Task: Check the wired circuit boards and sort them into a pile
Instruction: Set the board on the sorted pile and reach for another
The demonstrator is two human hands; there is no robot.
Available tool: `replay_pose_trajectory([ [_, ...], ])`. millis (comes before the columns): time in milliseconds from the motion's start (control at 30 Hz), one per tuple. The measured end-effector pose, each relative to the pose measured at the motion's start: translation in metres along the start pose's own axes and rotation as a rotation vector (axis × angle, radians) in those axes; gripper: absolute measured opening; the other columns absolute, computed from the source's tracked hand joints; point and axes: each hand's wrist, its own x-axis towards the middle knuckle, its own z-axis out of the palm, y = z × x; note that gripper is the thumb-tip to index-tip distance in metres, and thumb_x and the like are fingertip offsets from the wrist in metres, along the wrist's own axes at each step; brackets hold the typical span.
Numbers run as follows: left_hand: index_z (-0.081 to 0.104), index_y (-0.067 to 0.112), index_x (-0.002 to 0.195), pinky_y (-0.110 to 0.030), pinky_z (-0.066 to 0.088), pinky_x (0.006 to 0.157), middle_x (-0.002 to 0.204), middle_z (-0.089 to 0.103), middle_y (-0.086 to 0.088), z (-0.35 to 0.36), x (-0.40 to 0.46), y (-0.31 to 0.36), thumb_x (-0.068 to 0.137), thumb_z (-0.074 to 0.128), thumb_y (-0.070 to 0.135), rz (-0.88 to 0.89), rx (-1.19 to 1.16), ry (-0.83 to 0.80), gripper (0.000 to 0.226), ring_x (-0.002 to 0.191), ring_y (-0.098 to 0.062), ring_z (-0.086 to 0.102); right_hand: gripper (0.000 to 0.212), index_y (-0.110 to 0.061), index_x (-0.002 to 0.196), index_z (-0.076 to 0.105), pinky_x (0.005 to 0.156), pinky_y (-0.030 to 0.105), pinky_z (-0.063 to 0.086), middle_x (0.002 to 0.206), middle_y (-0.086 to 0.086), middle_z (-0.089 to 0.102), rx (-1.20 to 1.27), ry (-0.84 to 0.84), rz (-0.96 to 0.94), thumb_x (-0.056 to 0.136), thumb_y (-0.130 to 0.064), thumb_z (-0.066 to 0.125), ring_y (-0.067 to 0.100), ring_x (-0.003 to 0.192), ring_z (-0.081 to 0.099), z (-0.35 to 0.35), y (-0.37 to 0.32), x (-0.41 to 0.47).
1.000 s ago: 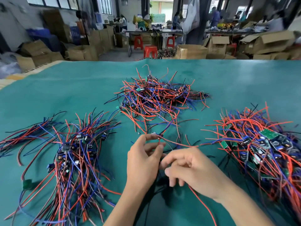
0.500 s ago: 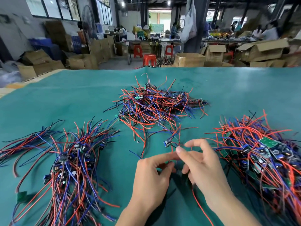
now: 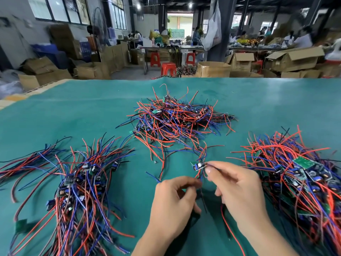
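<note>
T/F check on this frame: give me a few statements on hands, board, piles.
1. The right hand pinches a small board. True.
2. That board lies on the left pile. False: it is held between the piles, above the mat.
3. Three wire piles lie on the mat. True.
4. The left hand is flat on the mat. False: its fingers curl by the board's wires.
5. The mat is red. False: teal.
</note>
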Motion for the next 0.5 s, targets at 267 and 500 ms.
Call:
replay_pose_trajectory([
  [267, 0.071, 0.005, 0.084, -0.031, 0.054, 0.057, 0.084, 0.072, -0.016, -0.001, 0.007, -0.002, 0.09, 0.051, 0.026, -0.061, -0.385, -0.024, 0.03, 0.082, -0.016, 0.072, 0.006, -0.038, 0.08, 0.077, 0.05, 0.017, 0.044, 0.063, -0.008, 0.069, -0.085, -0.124, -0.071, 0.081, -0.044, 0.076, 0.005, 0.053, 0.059, 0.007, -0.009, -0.01],
  [500, 0.074, 0.0, 0.087, -0.037, 0.057, 0.085, 0.097, 0.071, -0.029, -0.007, 0.01, -0.006, 0.086, 0.072, 0.028, -0.151, -0.598, -0.018, 0.028, 0.087, -0.028, 0.069, 0.015, -0.023, 0.07, 0.074, 0.049, 0.017, 0.034, 0.051, -0.005, 0.055, -0.169, -0.242, -0.159, 0.082, -0.02, 0.083, 0.002, 0.048, 0.041, 0.007, -0.012, -0.013],
])
